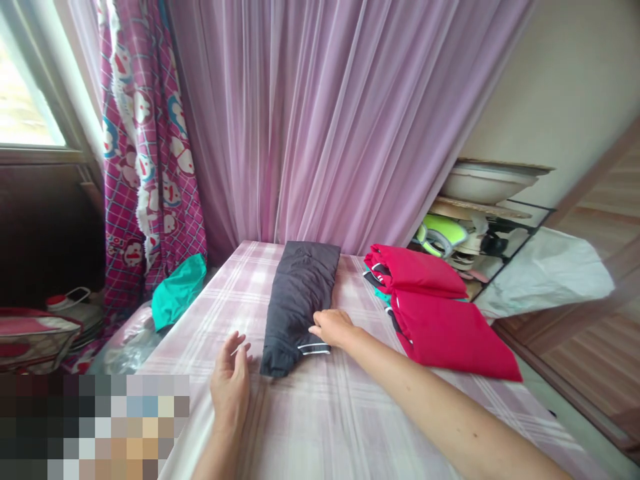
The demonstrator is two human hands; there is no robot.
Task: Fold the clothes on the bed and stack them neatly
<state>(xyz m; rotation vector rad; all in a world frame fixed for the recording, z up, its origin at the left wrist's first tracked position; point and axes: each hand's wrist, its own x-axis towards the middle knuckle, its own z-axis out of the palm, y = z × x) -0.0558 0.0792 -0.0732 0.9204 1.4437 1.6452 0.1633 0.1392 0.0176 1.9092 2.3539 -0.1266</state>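
Dark grey folded garment (299, 300) lies lengthwise on the table (350, 427), which has a pink/white plaid cloth over it. Garment runs from the far edge near the curtain toward the person, narrow strip shape, w/ a white-striped cuff or hem at the near right corner.

Right hand (333, 327) rests on the near right part of the garment, just above the striped hem; fingers flat and pointing left across the fabric, pressing rather than pinching, so grip is not closed round anything. Forearm comes in from lower right.

Left hand (230, 383) is at the table surface just left of the garment's near end, fingers spread apart and slightly lifted, fingertips near the fabric edge but can't tell if touching. Holds nothing.

Right of the grey piece, apart from it: stack of red folded garments (440, 307), w/ a bit of teal and dark trim showing between layers. Teal cloth (177, 290) sits off the table's left edge. Behind: lilac sheer curtain (325, 120), patterned pink curtain (145, 153) at left, window beside it. Shelf w/ shoes (465, 233) at right rear.
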